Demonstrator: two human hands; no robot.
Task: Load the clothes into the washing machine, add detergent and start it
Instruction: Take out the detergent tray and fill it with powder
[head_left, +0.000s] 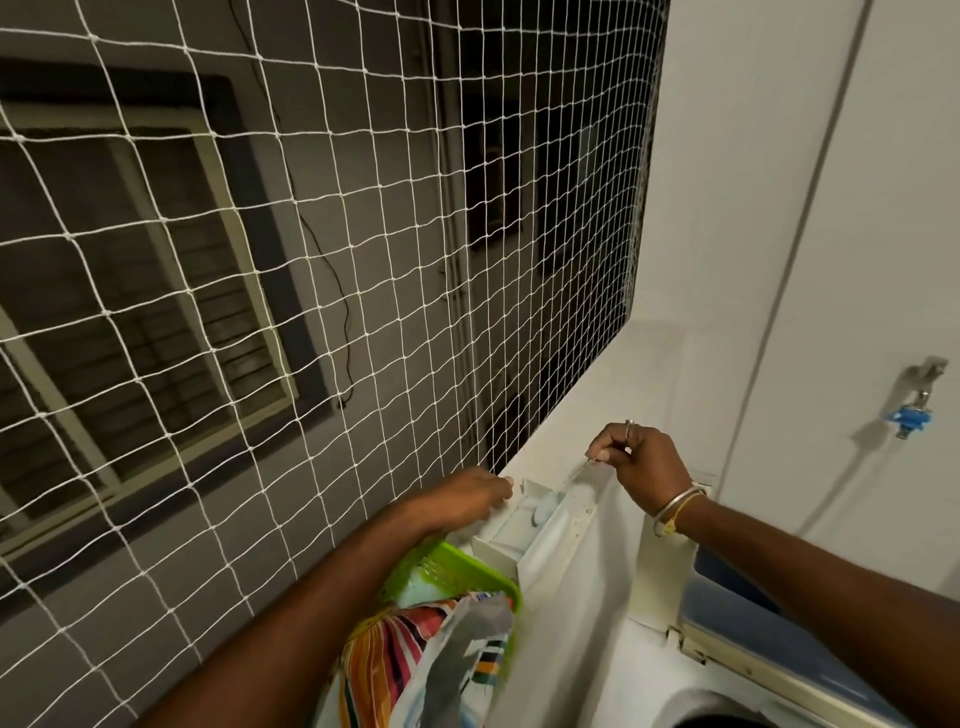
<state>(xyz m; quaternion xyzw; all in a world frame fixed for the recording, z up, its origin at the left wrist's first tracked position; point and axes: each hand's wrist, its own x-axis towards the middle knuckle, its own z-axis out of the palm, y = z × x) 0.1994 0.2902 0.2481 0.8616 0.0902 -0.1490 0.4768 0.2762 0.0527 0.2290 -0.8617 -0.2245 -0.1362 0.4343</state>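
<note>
Where the bottom edge of the frame cuts it off, only a slice of the dark drum opening of the white top-loading washing machine (587, 623) shows, beside its raised blue-grey lid (753, 618). Left of it, a lime-green plastic basket (452, 564) holds a multicoloured striped cloth (410, 660). Further on, the white detergent drawer (506, 527) stands pulled out, with pale powder lumps inside. The left hand (467, 499) is at the drawer's far corner with its fingers hidden, so its grasp cannot be told. The right hand (641, 462) pinches a thin pale utensil (579, 472), blurred, above the drawer. Beyond hangs a white rope net (311, 260).
</note>
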